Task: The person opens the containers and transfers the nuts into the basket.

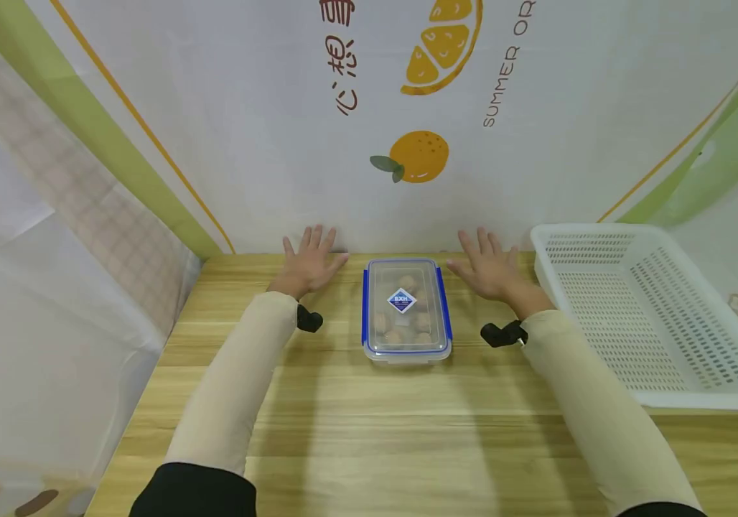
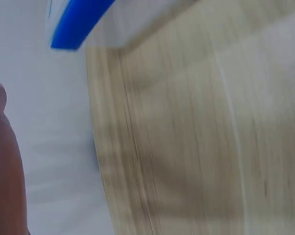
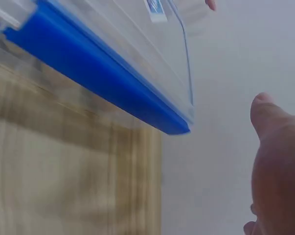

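A clear lidded food container (image 1: pixel 408 316) with blue side clips lies on the wooden table between the two hands. Several round brownish things (image 1: pixel 422 323) show through its lid; their kind is hard to make out. To its left, my left hand (image 1: pixel 306 267) has its fingers spread straight toward the back cloth, apart from the container. On the other side, my right hand (image 1: pixel 489 268) is likewise spread with straight fingers and holds nothing. The right wrist view shows a blue clip (image 3: pixel 98 68) near the right thumb (image 3: pixel 269 117).
A white perforated plastic basket (image 1: pixel 640 316) stands at the right, beside the right forearm. Behind the table (image 1: pixel 382 431) hangs a white cloth (image 1: pixel 265 143) with orange prints. More cloth (image 1: pixel 39 287) hangs along the left side. Both wrists wear small black devices (image 1: pixel 505 334).
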Demonstrator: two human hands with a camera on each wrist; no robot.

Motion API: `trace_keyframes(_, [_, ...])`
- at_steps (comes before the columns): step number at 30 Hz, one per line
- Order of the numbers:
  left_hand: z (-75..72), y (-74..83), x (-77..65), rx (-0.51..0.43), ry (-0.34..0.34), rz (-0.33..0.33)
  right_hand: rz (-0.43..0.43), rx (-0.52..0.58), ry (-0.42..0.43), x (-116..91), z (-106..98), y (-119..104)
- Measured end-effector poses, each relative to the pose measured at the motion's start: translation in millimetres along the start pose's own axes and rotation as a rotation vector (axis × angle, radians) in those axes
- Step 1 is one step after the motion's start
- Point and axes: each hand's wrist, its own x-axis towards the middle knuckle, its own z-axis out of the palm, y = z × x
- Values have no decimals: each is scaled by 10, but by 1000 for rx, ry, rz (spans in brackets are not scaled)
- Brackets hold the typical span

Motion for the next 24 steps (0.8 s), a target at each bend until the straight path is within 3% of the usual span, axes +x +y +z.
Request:
trace_keyframes(5, [74,64,-39,-60,2,19,-15,37,-5,-77,111,-4])
trace_keyframes(11, [202,154,-269,-182,20,62,-52,121,32,-180,252,-13])
trace_keyframes(15, [313,216,-421,-351,20,104,-95,229,65,-227,351,-11])
trace_keyframes(19, [406,322,-496,-599,18,146,-139,387,87,-263,468,-43])
trace_keyframes(22, [456,426,-524,-762,30,119,-109,503,76,-295,553,-92])
trace_keyframes(24, [470,503,-554,-843,47,59,-57,568,68,-311,605,-129])
